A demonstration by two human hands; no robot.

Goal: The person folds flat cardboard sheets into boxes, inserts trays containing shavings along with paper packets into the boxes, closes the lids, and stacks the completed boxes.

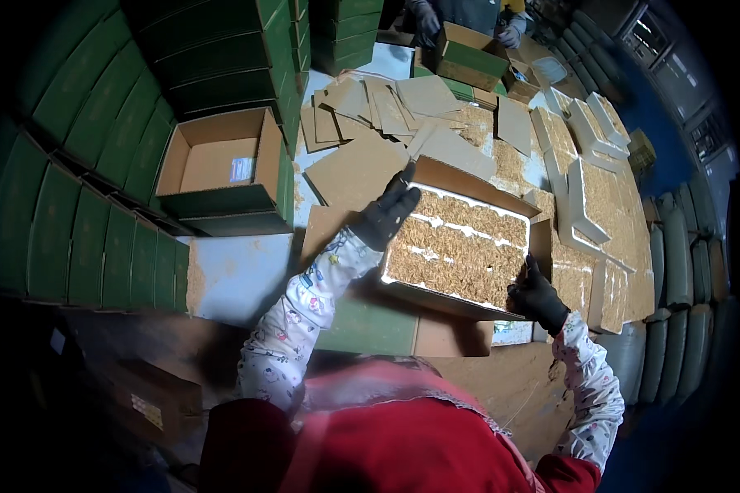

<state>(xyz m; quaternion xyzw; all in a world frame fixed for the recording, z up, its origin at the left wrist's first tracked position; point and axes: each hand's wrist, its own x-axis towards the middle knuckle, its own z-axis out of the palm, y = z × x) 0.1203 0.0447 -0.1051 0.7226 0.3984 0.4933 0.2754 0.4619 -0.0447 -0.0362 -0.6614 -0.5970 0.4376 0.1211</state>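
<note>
A white tray (456,246) full of tan, grain-like loose material sits tilted at the mouth of an open cardboard box (475,185). My left hand (385,212), in a dark glove, lies at the tray's upper left corner with the fingers extended; its underside is hidden. At the tray's lower right corner, my right hand (536,293), gloved too, grips the rim with the thumb on top. Green box flaps (370,323) spread below the tray. Flat cardboard sheets (357,169) lie in a loose pile beyond my left hand.
Stacked green boxes (222,68) stand at the left, beside an open empty box (216,154). More filled white trays (592,179) cover the right side. Across the table, a co-worker's gloved hands (510,36) are at another green box (472,58). Filled sacks (678,259) line the far right.
</note>
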